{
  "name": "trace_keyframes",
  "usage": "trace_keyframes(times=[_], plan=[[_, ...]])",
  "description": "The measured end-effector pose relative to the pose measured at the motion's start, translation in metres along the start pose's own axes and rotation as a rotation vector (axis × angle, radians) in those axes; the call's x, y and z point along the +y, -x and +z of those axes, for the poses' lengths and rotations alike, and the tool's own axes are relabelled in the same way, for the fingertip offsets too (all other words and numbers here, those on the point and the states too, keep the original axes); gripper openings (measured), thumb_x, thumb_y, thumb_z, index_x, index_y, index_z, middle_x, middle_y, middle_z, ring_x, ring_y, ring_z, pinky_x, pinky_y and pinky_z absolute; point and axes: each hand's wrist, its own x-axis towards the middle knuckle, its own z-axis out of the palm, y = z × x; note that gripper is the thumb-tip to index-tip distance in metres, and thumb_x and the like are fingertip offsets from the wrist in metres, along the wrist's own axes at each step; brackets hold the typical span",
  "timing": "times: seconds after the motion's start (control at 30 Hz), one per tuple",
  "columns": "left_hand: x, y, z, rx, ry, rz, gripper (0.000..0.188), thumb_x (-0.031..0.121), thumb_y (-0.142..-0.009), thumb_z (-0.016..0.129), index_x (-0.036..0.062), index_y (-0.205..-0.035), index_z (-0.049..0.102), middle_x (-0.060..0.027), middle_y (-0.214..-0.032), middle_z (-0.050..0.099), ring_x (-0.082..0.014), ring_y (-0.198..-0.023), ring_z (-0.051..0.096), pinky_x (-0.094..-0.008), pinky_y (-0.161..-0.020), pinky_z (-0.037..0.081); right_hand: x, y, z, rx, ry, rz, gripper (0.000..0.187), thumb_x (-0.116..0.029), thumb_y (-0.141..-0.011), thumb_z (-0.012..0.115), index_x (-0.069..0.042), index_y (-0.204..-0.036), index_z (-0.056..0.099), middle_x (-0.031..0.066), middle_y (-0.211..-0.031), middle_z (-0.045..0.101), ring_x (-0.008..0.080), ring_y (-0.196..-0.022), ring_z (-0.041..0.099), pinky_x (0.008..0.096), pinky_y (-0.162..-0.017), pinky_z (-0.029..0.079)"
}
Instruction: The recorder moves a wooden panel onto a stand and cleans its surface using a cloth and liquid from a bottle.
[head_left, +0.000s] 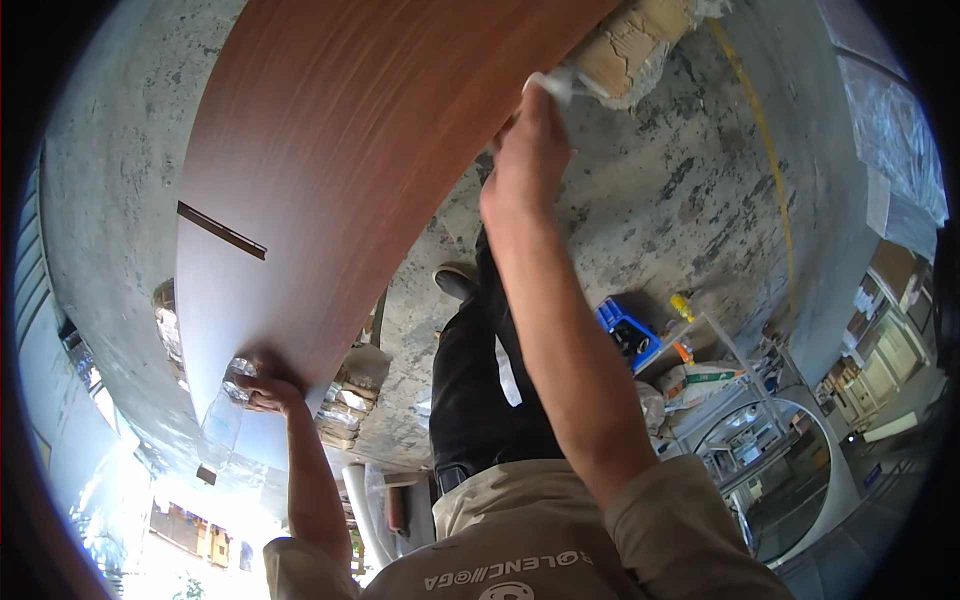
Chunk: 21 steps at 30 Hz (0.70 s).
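Observation:
A long panel (350,140) with a reddish-brown wood-grain face stretches from the top of the view toward the lower left. My left hand (272,393) is closed round a clear plastic bottle (222,425) over the panel's near end, where glare washes out the surface. My right hand (525,155), slightly blurred, reaches far forward to the panel's right edge. Its fingers pinch a white cloth or wad of tissue (552,88), which I cannot make out exactly. A narrow dark slot (222,230) crosses the panel's left side.
Wrapped bundles (350,400) stand beneath the panel's near end, and another wrapped stack (630,50) is at its far right. A blue crate (628,335) sits right of my legs, beside a metal frame (735,360) and a round mirror-like disc (770,480). A yellow line (768,140) marks the concrete floor.

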Motion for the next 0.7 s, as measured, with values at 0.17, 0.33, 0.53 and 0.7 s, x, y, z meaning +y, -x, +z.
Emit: trace_keyframes(times=[0.17, 0.33, 0.53, 0.7], plan=[[-0.010, -0.002, 0.002, 0.019, 0.016, -0.018, 0.098, 0.077, -0.098, 0.027, -0.0095, -0.139, 0.049, -0.0332, -0.129, 0.054, -0.0461, -0.122, 0.049, -0.0574, -0.106, 0.038, 0.025, 0.048, -0.015, 0.000, 0.077, 0.199, 0.037, -0.031, -0.100, 0.066, -0.003, -0.123, 0.066, -0.0004, -0.115, 0.065, 0.0100, -0.104, 0.056, 0.0284, -0.094, 0.043], [0.012, 0.005, 0.001, -0.037, 0.268, -0.167, 0.100, 0.078, -0.098, 0.028, -0.0108, -0.138, 0.049, -0.0330, -0.128, 0.056, -0.0458, -0.117, 0.053, -0.0575, -0.101, 0.042, -0.016, -0.029, 0.003, 0.012, 0.083, -0.090, 0.033, -0.034, -0.101, 0.058, -0.003, -0.110, 0.066, 0.0015, -0.108, 0.065, 0.0113, -0.100, 0.056, 0.0304, -0.092, 0.043], [-0.022, -0.006, 0.009, 0.028, 0.124, -0.005, 0.095, 0.074, -0.100, 0.026, -0.0114, -0.131, 0.055, -0.0316, -0.120, 0.061, -0.0452, -0.105, 0.058, -0.0590, -0.093, 0.046, 0.006, 0.016, -0.005, 0.060, 0.204, 0.062, 0.038, -0.034, -0.103, 0.058, -0.001, -0.119, 0.063, 0.0017, -0.115, 0.064, 0.0100, -0.105, 0.055, 0.0274, -0.098, 0.041], [-0.026, -0.004, 0.012, -0.065, 0.184, -0.120, 0.074, 0.061, -0.107, 0.026, -0.0037, -0.133, 0.053, -0.0229, -0.106, 0.072, -0.0375, -0.094, 0.067, -0.0505, -0.081, 0.053, 0.018, 0.042, -0.021, -0.012, 0.238, 0.129, 0.028, -0.028, -0.103, 0.061, -0.002, -0.108, 0.070, -0.0021, -0.101, 0.065, 0.0062, -0.100, 0.054, 0.0255, -0.095, 0.041]])
